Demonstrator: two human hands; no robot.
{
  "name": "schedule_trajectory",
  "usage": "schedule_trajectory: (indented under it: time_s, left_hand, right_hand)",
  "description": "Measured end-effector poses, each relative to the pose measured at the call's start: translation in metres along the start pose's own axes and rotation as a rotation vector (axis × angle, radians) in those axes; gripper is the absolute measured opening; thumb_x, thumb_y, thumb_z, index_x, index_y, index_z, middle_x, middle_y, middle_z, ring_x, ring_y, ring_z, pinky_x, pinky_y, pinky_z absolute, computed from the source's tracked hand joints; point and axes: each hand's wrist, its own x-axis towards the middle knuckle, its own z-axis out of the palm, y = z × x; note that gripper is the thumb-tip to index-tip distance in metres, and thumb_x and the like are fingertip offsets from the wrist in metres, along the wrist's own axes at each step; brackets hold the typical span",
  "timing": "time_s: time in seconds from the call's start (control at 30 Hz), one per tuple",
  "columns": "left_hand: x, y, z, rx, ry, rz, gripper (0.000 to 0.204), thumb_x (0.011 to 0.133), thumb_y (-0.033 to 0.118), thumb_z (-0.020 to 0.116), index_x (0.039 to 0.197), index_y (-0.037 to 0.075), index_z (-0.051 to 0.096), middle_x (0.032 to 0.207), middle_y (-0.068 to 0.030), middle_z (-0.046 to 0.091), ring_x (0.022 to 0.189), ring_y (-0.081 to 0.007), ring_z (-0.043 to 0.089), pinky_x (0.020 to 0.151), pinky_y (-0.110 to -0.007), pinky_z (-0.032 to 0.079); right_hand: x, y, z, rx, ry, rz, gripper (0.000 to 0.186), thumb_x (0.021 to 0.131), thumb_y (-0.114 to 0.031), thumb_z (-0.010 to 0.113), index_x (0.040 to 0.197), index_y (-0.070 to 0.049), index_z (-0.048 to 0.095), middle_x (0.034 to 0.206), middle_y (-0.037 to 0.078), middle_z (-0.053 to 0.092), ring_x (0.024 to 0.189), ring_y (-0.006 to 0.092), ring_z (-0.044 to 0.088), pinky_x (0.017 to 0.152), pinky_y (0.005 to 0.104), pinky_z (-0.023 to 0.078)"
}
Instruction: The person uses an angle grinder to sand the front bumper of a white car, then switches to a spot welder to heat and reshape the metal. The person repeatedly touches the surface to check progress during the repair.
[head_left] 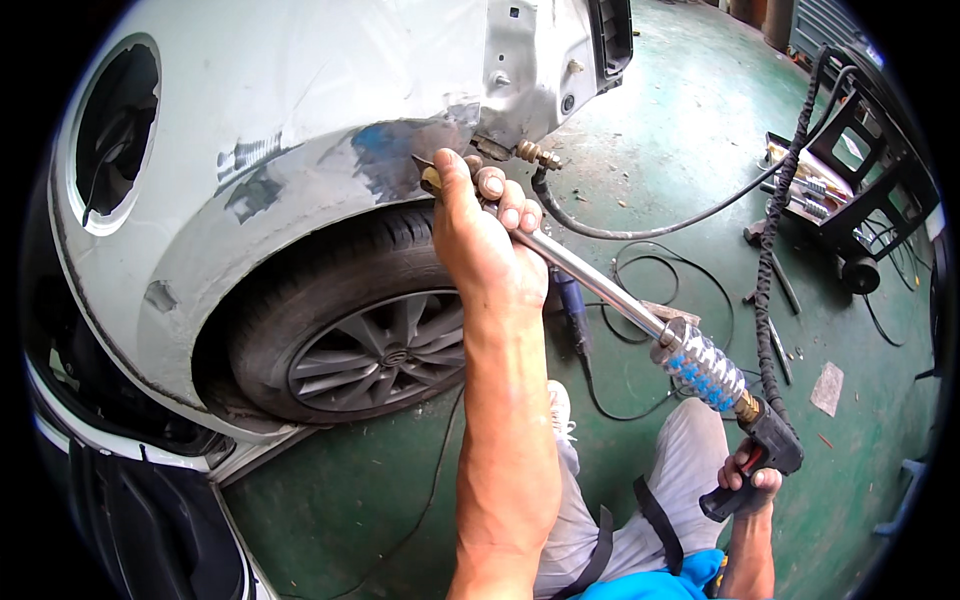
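Observation:
My right hand (755, 485) is wrapped round the black pistol grip of a dent-puller gun (775, 445). A coiled sliding weight (700, 368) with blue and white colouring sits on its long metal rod (590, 273). My left hand (495, 230) is closed round the far end of that rod, thumb up, next to a brass-coloured tip (430, 180). This end is close to the scraped, bare-metal patch (395, 150) on the white car's body panel (300, 60), above the wheel (380, 355). Whether the tip touches the panel I cannot tell.
A brass clamp (538, 153) with a black cable (640, 235) hangs at the panel's lower edge. At the right stands a black wheeled cart (870, 190) with a tool tray. A blue-handled power tool (570, 305) and loose cords lie on the green floor (690, 140).

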Motion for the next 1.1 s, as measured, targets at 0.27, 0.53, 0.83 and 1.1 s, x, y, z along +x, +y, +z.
schedule_trajectory:
  time_s: [0.27,0.53,0.83,1.1]
  left_hand:
    - [-0.001,0.006,0.011,0.006,0.064,0.013,0.031,0.103,0.038,0.051,0.094,0.009,0.049,0.074,0.0025,0.042,0.055,-0.0075,0.034,0.051,-0.024,0.033]
    - [0.002,0.004,0.003,0.045,0.041,0.024,0.031,0.103,0.040,0.051,0.093,0.011,0.047,0.073,0.0027,0.046,0.054,-0.0071,0.037,0.050,-0.024,0.035]
    - [0.003,0.001,0.000,0.005,-0.033,0.004,0.033,0.102,0.043,0.052,0.095,0.011,0.048,0.074,0.0022,0.046,0.055,-0.0078,0.038,0.053,-0.025,0.037]
    - [-0.097,-0.071,0.014,0.409,-0.003,-0.299,0.022,0.095,0.026,0.065,0.098,0.005,0.061,0.072,-0.0053,0.064,0.065,-0.0136,0.062,0.065,-0.029,0.051]
  right_hand:
    - [0.004,0.001,0.001,0.006,-0.033,0.019,0.043,0.065,-0.013,0.074,0.100,0.005,0.059,0.080,0.009,0.062,0.059,0.0209,0.059,0.056,0.0376,0.048]
    - [0.005,0.000,0.004,-0.002,-0.018,0.019,0.043,0.065,-0.013,0.074,0.101,0.005,0.059,0.080,0.008,0.062,0.057,0.0211,0.059,0.055,0.0380,0.048]
    - [0.001,-0.003,0.003,-0.004,-0.030,0.002,0.049,0.063,-0.011,0.075,0.106,0.006,0.058,0.085,0.011,0.065,0.059,0.0232,0.061,0.056,0.0404,0.050]
    - [0.005,-0.004,0.001,-0.003,0.010,0.038,0.058,0.059,-0.014,0.078,0.109,0.009,0.059,0.091,0.015,0.066,0.057,0.0237,0.061,0.058,0.0401,0.052]
